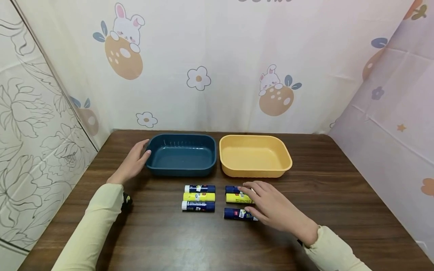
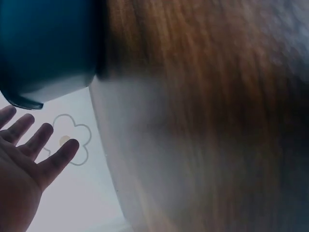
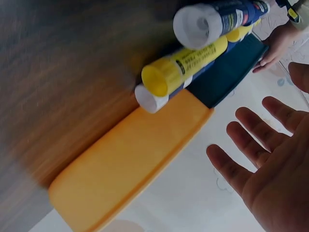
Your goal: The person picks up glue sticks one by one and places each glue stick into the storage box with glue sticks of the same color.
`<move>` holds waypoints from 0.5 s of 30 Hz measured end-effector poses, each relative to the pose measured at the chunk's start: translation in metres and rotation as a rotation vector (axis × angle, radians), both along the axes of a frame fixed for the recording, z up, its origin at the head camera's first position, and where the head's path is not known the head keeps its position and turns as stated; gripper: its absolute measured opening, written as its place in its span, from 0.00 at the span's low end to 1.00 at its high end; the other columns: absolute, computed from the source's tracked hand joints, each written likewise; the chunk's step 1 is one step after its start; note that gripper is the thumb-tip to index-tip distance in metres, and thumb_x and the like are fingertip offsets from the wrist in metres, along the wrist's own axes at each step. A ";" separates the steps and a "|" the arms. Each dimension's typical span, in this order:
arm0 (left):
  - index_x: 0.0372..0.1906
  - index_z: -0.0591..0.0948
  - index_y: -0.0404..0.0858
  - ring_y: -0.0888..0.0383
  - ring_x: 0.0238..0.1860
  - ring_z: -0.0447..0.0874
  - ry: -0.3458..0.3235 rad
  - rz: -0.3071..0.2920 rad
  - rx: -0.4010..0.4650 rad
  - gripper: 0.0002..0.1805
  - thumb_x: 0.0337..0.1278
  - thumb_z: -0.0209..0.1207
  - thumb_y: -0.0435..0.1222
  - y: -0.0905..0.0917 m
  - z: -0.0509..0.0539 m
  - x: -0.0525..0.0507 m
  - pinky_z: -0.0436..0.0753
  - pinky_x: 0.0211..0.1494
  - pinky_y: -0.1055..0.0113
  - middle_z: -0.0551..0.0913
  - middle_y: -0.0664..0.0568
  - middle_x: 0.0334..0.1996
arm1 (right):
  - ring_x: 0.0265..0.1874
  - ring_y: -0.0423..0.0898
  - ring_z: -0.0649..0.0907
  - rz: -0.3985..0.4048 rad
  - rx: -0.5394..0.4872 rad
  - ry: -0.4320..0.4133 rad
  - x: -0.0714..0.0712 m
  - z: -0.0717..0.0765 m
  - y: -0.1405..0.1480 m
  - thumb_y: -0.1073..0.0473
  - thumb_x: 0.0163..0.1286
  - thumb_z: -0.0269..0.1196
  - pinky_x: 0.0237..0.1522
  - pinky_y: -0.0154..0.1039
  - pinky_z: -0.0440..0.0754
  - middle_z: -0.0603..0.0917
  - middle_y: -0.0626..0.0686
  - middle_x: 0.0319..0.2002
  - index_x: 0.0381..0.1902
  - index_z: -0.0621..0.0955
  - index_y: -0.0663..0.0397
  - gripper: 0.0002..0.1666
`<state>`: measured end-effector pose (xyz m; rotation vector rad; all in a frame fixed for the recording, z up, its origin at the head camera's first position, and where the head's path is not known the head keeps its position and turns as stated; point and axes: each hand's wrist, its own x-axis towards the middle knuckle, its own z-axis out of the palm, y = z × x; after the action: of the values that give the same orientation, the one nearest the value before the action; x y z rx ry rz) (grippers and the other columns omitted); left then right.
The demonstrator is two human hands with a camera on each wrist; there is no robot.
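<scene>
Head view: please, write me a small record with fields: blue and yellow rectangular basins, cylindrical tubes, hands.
back left: dark blue rounded rectangular basin
back right: yellow rounded rectangular basin
front left: three cylindrical tubes (two navy, one yellow), side by side
front right: three similar tubes, nearest one set apart
left hand: at the blue basin's left end, contact unclear
right hand: near the front right tubes, holding none

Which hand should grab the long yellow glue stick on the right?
Probably the right hand: it's beside that yellow glue stick; the left hand is farther, by the teal rectangular plastic tub.
</scene>
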<state>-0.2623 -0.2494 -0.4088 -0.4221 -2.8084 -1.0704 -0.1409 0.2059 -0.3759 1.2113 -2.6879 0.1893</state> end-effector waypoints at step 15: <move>0.72 0.50 0.27 0.35 0.68 0.54 -0.075 0.020 0.054 0.30 0.76 0.37 0.41 -0.003 -0.010 -0.008 0.57 0.66 0.39 0.54 0.30 0.70 | 0.43 0.41 0.75 0.053 0.045 -0.039 0.007 -0.018 -0.013 0.50 0.64 0.64 0.48 0.43 0.77 0.76 0.46 0.46 0.59 0.75 0.50 0.27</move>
<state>-0.2707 -0.2528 -0.4190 -0.3547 -2.8343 -1.1783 -0.1336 0.1929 -0.3935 1.3064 -2.7086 0.1624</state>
